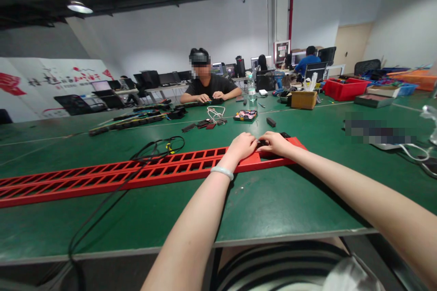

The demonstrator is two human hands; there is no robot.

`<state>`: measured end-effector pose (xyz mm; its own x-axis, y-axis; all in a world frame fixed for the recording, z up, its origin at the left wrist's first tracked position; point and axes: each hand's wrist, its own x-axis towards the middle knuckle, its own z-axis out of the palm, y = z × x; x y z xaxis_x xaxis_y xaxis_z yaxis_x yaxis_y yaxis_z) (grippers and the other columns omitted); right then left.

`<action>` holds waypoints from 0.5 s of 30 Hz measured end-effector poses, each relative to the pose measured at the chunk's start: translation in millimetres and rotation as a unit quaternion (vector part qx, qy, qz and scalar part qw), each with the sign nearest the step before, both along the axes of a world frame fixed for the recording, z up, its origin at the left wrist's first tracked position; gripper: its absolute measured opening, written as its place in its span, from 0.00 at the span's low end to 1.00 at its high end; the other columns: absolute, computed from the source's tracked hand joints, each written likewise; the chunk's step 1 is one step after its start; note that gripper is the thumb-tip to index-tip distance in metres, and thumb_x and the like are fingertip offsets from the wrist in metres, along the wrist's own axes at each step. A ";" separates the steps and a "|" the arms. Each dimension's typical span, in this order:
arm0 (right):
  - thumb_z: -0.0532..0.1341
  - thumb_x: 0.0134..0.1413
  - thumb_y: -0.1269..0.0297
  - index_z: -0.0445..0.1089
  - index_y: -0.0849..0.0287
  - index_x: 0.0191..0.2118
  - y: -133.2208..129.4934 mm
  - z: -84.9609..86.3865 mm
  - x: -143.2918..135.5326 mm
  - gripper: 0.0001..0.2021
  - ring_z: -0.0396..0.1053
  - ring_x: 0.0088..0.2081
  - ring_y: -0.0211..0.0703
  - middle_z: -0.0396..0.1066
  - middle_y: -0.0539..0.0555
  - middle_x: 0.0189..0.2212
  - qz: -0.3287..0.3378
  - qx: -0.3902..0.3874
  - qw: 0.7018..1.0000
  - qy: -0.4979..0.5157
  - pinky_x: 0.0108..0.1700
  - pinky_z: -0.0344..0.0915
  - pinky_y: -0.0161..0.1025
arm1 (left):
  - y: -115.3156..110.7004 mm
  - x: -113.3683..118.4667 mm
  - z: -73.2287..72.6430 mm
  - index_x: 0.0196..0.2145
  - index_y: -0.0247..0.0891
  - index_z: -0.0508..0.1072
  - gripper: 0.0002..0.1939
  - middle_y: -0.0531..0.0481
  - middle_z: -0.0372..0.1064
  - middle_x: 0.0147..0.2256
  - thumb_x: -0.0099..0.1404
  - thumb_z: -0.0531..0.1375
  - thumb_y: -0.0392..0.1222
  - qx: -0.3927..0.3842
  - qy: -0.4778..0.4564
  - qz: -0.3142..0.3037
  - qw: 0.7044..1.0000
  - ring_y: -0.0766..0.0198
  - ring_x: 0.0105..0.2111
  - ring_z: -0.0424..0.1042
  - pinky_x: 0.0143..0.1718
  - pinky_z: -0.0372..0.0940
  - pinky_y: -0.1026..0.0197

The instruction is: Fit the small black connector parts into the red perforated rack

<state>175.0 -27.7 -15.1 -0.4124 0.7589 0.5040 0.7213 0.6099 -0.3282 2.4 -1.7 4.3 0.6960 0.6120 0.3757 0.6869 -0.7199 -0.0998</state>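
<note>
A long red metal frame (201, 174) with two rows of slanted openings lies across the green table, its solid end on the right. My left hand (241, 145), a pale bracelet at its wrist, rests over that end with fingers curled down; what they grip is hidden. Close beside it, my right hand (276, 143) pinches a small black part (262, 142) set in the red end. Another black piece (284, 135) shows just behind my right hand. A black cable (118, 188) runs over the frame's middle and down past the table's front edge.
Beyond the frame lie a black block (271, 122), a small box of parts (245, 115) and a white cable (215, 112). A co-worker (208, 84) sits opposite, near a water bottle (251, 88). Farther right stand a cardboard box (303, 99) and a red bin (344, 89).
</note>
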 end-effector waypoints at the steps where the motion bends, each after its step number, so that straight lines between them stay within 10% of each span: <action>1: 0.59 0.44 0.51 0.70 0.65 0.38 0.1 -0.1 0.2 0.21 0.62 0.30 0.39 0.65 0.56 0.29 -0.001 -0.003 1.000 -0.003 0.34 0.59 0.34 | 0.6 -0.1 -0.6 0.34 0.36 0.72 0.18 0.46 0.68 0.33 0.64 0.45 0.44 -0.001 -0.004 0.000 1.000 0.63 0.36 0.65 0.41 0.59 0.62; 15: 0.56 0.48 0.52 0.71 0.63 0.37 -2.1 2.2 0.0 0.19 0.62 0.30 0.37 0.62 0.54 0.28 -0.003 -0.018 1.000 -0.025 0.34 0.58 0.33 | 3.0 -0.2 -1.3 0.32 0.36 0.72 0.18 0.46 0.68 0.32 0.64 0.44 0.44 0.009 -0.007 -0.002 1.000 0.63 0.34 0.66 0.39 0.59 0.62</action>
